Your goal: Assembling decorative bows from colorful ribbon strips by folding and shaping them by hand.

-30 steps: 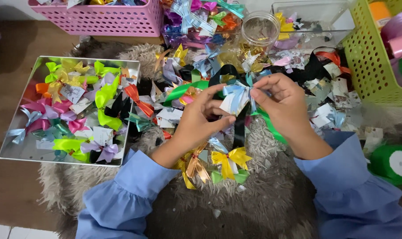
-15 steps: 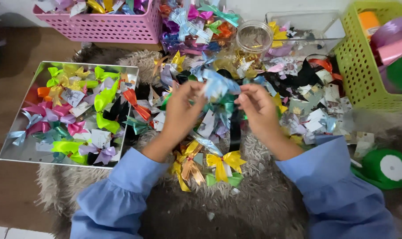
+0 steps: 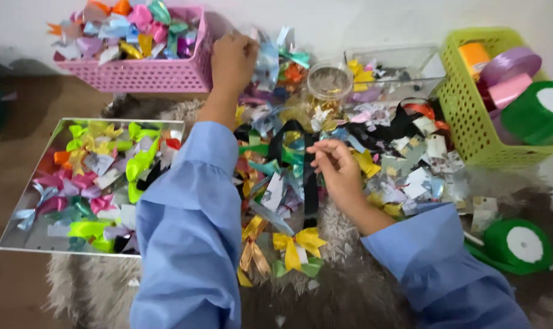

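At upper centre, the left hand [image 3: 232,61] pinches a pale blue ribbon bow [image 3: 268,61] in closed fingers [image 3: 247,47] beside the pink basket [image 3: 148,74]. The right hand [image 3: 337,170] hovers mid-frame, fingers loosely curled, empty, above the ribbon pile [image 3: 288,152].

Your sleeves [image 3: 191,231] are light blue. The basket [image 3: 145,73] at your left hand [image 3: 232,61] is pink, heaped with pink, orange, mint and silver bows. The bow [image 3: 265,58] by your fingers is pale blue and shiny. Your right hand [image 3: 337,170] sits over a black ribbon [image 3: 310,183] amid teal and silver pieces. The tray [image 3: 26,225] mixes neon green, magenta and orange. The other basket [image 3: 465,122] is lime green, its rolls [image 3: 535,113] green, lilac and pink. The near bow [image 3: 297,244] is yellow; the rug [image 3: 349,298] grey-brown.
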